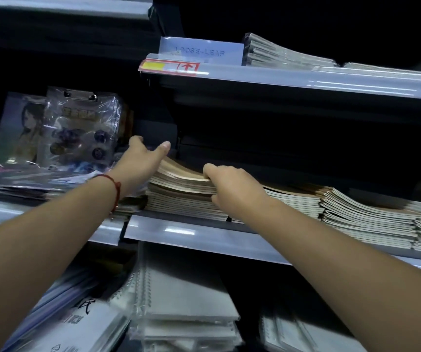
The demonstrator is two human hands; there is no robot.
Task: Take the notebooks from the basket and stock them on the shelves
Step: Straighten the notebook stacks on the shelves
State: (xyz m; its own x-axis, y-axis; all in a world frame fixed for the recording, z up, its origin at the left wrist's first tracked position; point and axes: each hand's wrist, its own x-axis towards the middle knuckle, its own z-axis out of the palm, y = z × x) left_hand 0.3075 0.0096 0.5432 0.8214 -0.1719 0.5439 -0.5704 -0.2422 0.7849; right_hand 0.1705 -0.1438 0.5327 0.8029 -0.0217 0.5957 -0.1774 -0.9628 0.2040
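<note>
**Both hands on the tan notebooks at the middle shelf**

A stack of tan-covered notebooks [178, 189] lies flat on the middle shelf [178, 231], page edges facing out toward the aisle, long side running back into the dark bay. The top few covers bow upward at the left. The right hand [232, 186] grasps the front corner of the upper notebooks, thumb on top and fingers curled under the edge. The left hand [144, 161] reaches over the stack's left side, thumb spread wide and palm against the top cover; its other fingers go behind the pile, so whether they curl round anything I cannot tell. A red cord bracelet [115, 191] sits on that wrist.

More notebook stacks [356, 219] run along the same shelf to the right, the farthest cut off by the frame edge. The back of the bay is too dark to see into. On the upper shelf a clear divider [201, 52] bears mirrored lettering that seems to read "LOOSE-LEAF"; below it a yellow and red price tag [171, 67] shows an arrow. Wrapped clipboards [82, 125] stand to the left; their print is blurred.
</note>
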